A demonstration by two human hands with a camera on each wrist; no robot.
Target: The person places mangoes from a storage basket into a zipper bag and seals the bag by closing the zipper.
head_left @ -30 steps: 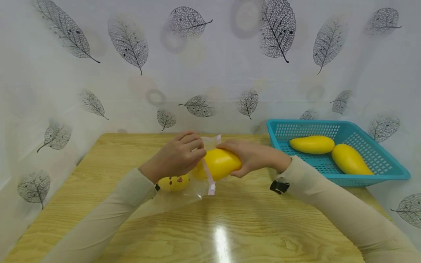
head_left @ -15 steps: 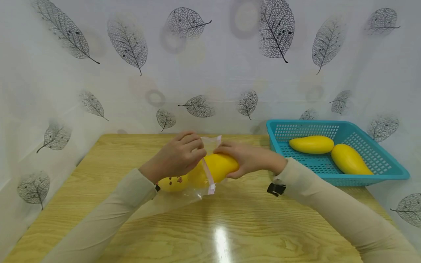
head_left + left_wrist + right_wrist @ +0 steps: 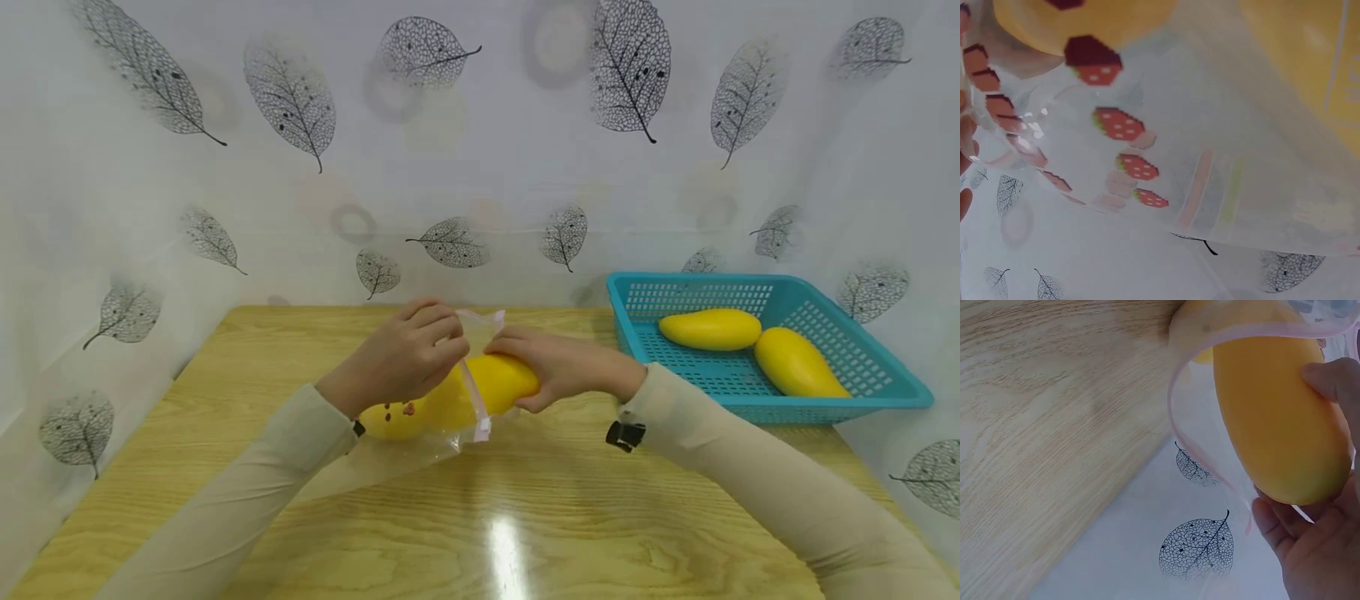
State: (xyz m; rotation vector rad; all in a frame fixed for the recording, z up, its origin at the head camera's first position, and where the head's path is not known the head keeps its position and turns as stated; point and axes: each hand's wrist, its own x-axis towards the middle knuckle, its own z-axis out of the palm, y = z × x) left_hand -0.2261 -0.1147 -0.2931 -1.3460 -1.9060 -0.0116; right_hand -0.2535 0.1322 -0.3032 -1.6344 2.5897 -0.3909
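My left hand [image 3: 401,354] pinches the upper edge of a clear zip bag [image 3: 382,467] with a pink-trimmed mouth. Strawberry prints on the bag [image 3: 1147,219] show in the left wrist view. A yellow mango [image 3: 510,383] lies partly through the mouth, its outer end gripped by my right hand [image 3: 570,364]. In the right wrist view, my fingers and thumb curl round this mango [image 3: 1279,412], and the pink rim crosses over it. Another yellow mango [image 3: 390,425] is inside the bag, partly hidden by my left hand and wrist.
A blue perforated basket [image 3: 802,404] stands at the right of the wooden table [image 3: 600,517]. Inside are two yellow mangoes, one lying sideways [image 3: 711,329] and one slanted [image 3: 798,364]. A leaf-patterned white sheet [image 3: 510,167] hangs behind the table.
My right hand has moved left, pushing the mango deeper through the bag's mouth towards the other mango. The left hand stays in place on the bag's edge.
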